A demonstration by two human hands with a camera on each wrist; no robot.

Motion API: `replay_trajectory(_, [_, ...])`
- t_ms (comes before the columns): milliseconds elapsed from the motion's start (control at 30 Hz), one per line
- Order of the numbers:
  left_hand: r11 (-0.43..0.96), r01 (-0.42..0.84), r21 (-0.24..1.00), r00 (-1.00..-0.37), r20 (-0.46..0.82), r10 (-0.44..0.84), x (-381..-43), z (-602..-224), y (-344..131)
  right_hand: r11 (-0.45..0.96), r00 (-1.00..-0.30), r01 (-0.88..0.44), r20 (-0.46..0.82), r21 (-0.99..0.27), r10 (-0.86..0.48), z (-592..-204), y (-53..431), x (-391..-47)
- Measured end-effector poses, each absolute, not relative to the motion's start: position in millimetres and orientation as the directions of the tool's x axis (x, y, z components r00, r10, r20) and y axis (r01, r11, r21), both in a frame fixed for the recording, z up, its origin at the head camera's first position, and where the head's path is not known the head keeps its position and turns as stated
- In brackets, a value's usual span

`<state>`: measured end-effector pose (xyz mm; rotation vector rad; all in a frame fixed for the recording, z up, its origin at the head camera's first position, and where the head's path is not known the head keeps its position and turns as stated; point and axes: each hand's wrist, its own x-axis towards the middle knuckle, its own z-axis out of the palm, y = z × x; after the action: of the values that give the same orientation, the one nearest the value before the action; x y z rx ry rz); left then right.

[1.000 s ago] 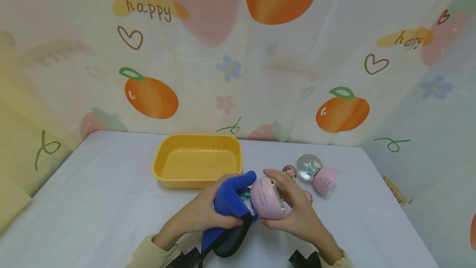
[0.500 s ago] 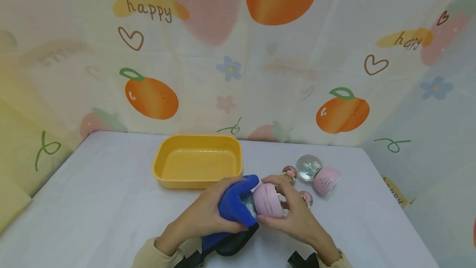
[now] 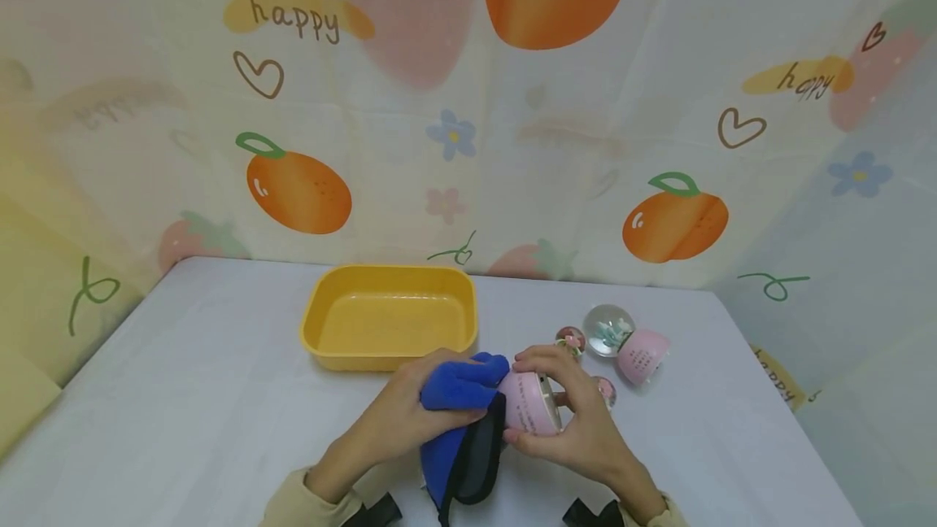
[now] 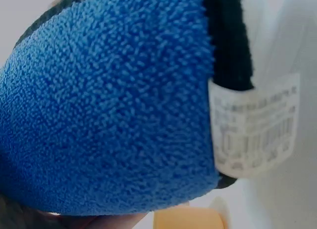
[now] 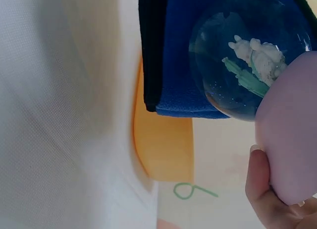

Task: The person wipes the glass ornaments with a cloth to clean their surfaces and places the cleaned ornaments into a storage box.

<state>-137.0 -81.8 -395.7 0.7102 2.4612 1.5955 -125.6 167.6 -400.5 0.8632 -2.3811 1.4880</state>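
In the head view, with twelve o'clock pointing away from the person, the left hand (image 3: 406, 413) grips a blue cloth (image 3: 457, 385), which lies at three o'clock from the palm, with a fold bulging above the thumb. Most of that hand's fingertips are hidden behind the fabric. A black-edged dark part of the cloth hangs toward six o'clock, and a white printed label (image 4: 255, 127) sticks out from its border in the left wrist view; the print is too blurred to read.

The right hand (image 3: 574, 421) pinches a snow globe by its pink base (image 3: 529, 403), fingers on the far side and thumb on the near side. The globe lies at nine o'clock from that hand, tipped on its side, with its underside facing the palm. Its glass ball (image 5: 218, 65), with pale figures and a green piece inside, is set against the cloth in the right wrist view; from the head it is hidden by the fabric. The globe therefore sits between the hands, at three o'clock from the left one.

A yellow tray (image 3: 388, 362) stands at twelve o'clock from the left hand. At one o'clock from the right hand a second snow globe (image 3: 642, 354) lies on its side on the white table (image 3: 183, 397). Two small round ornaments are near the right hand, one (image 3: 569, 338) at twelve o'clock, the other (image 3: 606, 390) at about two, partly hidden by that hand.
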Motion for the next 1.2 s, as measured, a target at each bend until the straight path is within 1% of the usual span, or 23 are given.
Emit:
replay_trajectory(133, [0.316,0.261,0.912,-0.861,0.072,0.504,-137.0,-395.6,-83.0,0.303,-0.749,-0.653,0.533,-0.694,-0.392,-402.1,166.9,-124.6])
replay_trajectory(267, [0.342,0.233,0.911,-0.832,0.005,0.555,-136.0,-394.9,-84.0,0.281,-0.695,-0.711,0.582,-0.645,-0.422,-404.1,166.5,-124.8])
replay_trajectory(400, [0.361,0.246,0.899,-0.847,0.018,0.531,-134.9,-393.5,-82.8,0.255,-0.672,-0.732,0.606,-0.632,-0.425,-403.7,167.3,-125.6])
replay_trajectory(533, [0.334,0.237,0.912,-0.867,0.043,0.497,-135.3,-392.3,-82.2,0.232,-0.645,-0.755,0.631,-0.613,-0.431,-402.2,169.2,-126.2])
replay_trajectory(633, [0.284,0.232,0.930,-0.876,0.074,0.476,-137.2,-393.8,-83.3,0.219,-0.639,-0.758,0.632,-0.615,-0.438,-401.4,171.0,-126.3])
replay_trajectory(700, [0.238,0.221,0.946,-0.868,0.079,0.490,-138.9,-395.3,-84.4,0.190,-0.623,-0.767,0.642,-0.612,-0.447,-401.9,172.2,-127.4])
replay_trajectory(767, [0.181,0.217,0.959,-0.832,0.085,0.548,-140.6,-397.4,-86.0,0.155,-0.586,-0.794,0.671,-0.588,-0.455,-403.0,172.8,-129.3])
replay_trajectory(867, [0.107,0.189,0.976,-0.741,0.070,0.667,-142.7,-399.6,-89.0,0.099,-0.519,-0.836,0.720,-0.539,-0.460,-404.9,172.5,-131.7])
replay_trajectory(933, [0.079,0.185,0.979,-0.686,0.071,0.724,-143.7,-400.6,-90.6,0.080,-0.490,-0.854,0.743,-0.514,-0.456,-405.2,172.2,-132.4])
replay_trajectory(967, [0.074,0.178,0.981,-0.674,0.067,0.736,-143.9,-400.8,-91.2,0.074,-0.483,-0.858,0.749,-0.508,-0.454,-405.2,172.2,-132.5])
replay_trajectory(1067, [0.069,0.176,0.982,-0.685,0.071,0.725,-144.0,-400.4,-91.7,0.065,-0.483,-0.857,0.754,-0.510,-0.445,-404.8,172.5,-131.9])
replay_trajectory(1200, [0.068,0.201,0.977,-0.744,0.108,0.659,-144.1,-399.8,-90.0,0.064,-0.489,-0.854,0.756,-0.515,-0.435,-404.5,172.4,-130.7])
